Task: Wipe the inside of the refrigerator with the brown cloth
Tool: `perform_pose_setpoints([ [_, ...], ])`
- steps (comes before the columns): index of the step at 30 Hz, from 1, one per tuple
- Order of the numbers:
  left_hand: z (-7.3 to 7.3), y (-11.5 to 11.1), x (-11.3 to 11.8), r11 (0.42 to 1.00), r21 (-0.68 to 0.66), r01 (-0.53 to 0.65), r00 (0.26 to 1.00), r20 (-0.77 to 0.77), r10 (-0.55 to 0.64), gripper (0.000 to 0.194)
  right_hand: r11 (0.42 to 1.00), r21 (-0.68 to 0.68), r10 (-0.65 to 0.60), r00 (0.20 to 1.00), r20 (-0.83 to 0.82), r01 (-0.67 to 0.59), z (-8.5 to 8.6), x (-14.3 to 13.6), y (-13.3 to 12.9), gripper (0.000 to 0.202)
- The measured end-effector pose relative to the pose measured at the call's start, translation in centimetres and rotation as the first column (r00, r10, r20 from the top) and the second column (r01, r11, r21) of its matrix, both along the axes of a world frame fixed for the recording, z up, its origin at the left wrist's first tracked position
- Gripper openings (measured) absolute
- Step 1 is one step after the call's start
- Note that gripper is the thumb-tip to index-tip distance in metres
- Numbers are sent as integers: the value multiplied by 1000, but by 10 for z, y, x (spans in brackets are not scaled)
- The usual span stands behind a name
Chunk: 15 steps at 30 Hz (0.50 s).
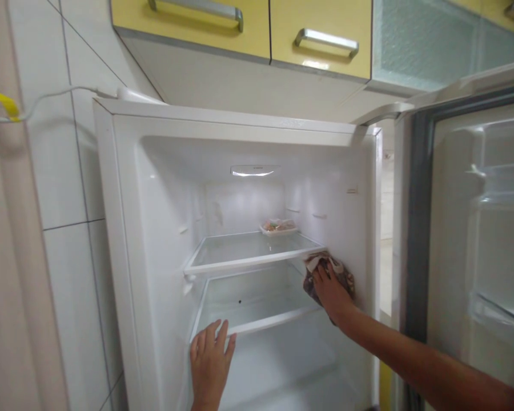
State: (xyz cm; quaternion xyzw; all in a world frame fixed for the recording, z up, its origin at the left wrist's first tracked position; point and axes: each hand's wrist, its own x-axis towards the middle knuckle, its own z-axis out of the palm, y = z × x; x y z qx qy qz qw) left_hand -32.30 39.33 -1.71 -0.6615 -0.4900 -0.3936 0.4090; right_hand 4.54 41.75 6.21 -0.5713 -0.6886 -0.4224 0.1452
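Before me stands an open white fridge [124,240] with two glass shelves. My right hand [332,288] presses a crumpled, patterned cloth [346,277] against the inner right wall, between the upper shelf [240,246] and the lower shelf [265,294]. At the left end of the lower shelf's front edge is my left hand [212,351], its fingers apart and resting at or near the rim. It holds nothing. A wrapped white food tray [279,227] sits at the back right of the upper shelf. One small dark speck [240,301] shows on the lower shelf.
The fridge door [420,240], with clear door bins [505,188], stands open at the right. Yellow cabinets [321,34] hang overhead. A tiled wall [68,171] is close on the left, where a white cord [47,94] runs to the fridge top.
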Motion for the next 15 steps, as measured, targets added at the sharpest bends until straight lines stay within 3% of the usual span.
perform_pose_setpoints([
  [5, -2, 3, -2, 1000, 6, 10, 1000, -16, -10, 28, 998, -18, -62, 997, 35, 62, 12, -6, 9, 50],
  [10, -4, 6, -2, 999, 50, 2, 1000, -25, -1, 27, 997, -38, -71, 997, -22, 70, 26, -16, 57, 48],
  [15, -10, 11, -2, 997, 77, -6, 999, -36, 9, 28, 1000, 2, 7, 994, -106, -7, 30, -25, 111, 42],
])
